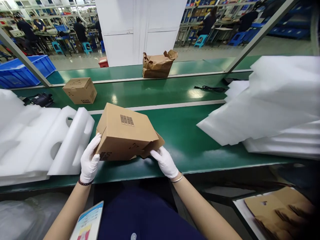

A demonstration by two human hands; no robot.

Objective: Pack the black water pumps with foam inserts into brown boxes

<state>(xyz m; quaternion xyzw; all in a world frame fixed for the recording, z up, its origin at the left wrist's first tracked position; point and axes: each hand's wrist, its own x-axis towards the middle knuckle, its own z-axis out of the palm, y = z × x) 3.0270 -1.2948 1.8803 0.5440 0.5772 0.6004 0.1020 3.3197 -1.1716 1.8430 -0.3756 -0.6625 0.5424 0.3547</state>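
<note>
A brown cardboard box [127, 128] with a printed block on its upper face is tilted over the green worktable [185, 146]. Its flaps stand partly out at the right end. Gloved in white, my left hand [90, 160] grips the box at its left end, thumb on the near side and fingers against the end face. My right hand [165, 161], also gloved, pinches a flap at the right end. The inside of the box is hidden from view.
White foam pieces [32, 140] lie at the left, white foam sheets [270, 103] at the right. Beyond are a smaller box [80, 90], a crumpled paper bag [158, 66], a black cable [211, 89] and a blue crate [22, 71]. Flattened cardboard [277, 206] sits lower right.
</note>
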